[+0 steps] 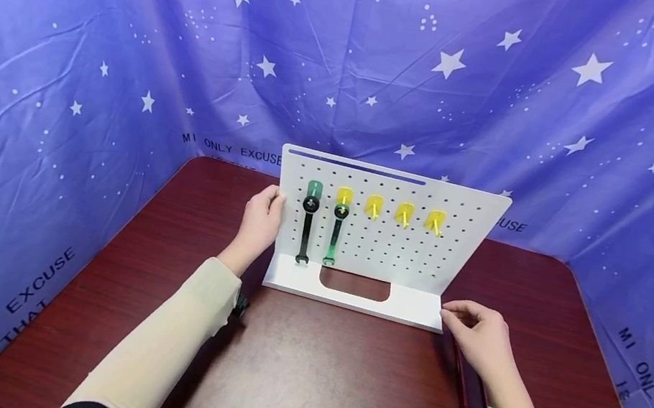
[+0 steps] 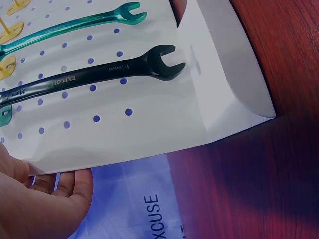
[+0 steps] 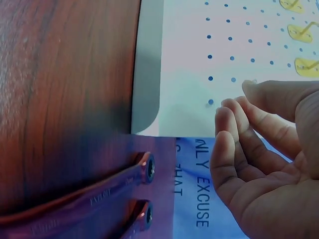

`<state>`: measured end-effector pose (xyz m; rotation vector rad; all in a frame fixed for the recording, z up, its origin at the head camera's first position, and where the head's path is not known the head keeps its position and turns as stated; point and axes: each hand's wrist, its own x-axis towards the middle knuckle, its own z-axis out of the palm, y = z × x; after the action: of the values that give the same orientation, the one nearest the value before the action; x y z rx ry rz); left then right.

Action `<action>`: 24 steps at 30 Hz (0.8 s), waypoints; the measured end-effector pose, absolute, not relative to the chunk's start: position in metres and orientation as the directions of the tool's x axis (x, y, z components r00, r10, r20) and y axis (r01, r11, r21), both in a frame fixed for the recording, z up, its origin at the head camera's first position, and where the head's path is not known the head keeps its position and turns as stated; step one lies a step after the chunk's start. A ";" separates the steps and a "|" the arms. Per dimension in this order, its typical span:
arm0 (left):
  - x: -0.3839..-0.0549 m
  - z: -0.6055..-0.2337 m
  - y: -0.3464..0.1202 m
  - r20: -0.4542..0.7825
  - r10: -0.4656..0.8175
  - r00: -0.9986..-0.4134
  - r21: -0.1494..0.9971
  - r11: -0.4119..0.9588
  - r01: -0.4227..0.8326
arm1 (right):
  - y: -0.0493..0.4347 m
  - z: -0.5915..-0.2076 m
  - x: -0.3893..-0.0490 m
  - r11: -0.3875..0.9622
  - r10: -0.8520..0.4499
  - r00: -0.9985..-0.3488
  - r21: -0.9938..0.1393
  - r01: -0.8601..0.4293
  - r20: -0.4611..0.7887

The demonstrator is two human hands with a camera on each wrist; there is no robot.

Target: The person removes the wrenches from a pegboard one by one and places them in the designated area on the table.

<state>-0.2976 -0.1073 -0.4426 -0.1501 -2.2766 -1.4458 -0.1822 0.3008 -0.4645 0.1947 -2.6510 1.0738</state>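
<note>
A white pegboard stand (image 1: 383,258) stands upright on the table. My left hand (image 1: 260,221) pinches its left edge, thumb in front and fingers behind, as the left wrist view shows. A black combination wrench (image 2: 84,78) hangs from the green hook (image 1: 315,189), and a green combination wrench (image 1: 334,238) hangs from the leftmost yellow hook (image 1: 344,195). At the stand's lower right corner is my right hand (image 1: 478,333), its fingers loosely bent and apart from the thumb, with nothing between them. Two red wrenches (image 3: 112,191) lie beside the stand, below this hand.
Three more yellow hooks (image 1: 404,215) on the board carry nothing. The stand's base (image 1: 294,276) has a cutout at its middle. Beneath everything is a dark red wood-grain table (image 1: 322,378), with a purple star-patterned curtain (image 1: 353,55) around its back and sides.
</note>
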 end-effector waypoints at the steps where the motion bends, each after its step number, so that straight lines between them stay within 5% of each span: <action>1: -0.297 -0.443 -0.107 0.414 -0.140 -0.899 0.836 0.449 0.315 | 0.300 -0.465 -0.183 0.713 -0.020 -0.953 -0.664 -0.225 0.302; 24: -0.297 -0.441 -0.107 0.412 -0.142 -0.900 0.841 0.439 0.316 | 0.268 -0.471 -0.198 0.653 -0.065 -0.962 -0.717 -0.243 0.266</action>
<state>-0.2965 -0.1067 -0.4407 -0.1470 -2.2711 -1.4590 -0.1978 0.2685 -0.4706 0.2502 -2.6542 1.1982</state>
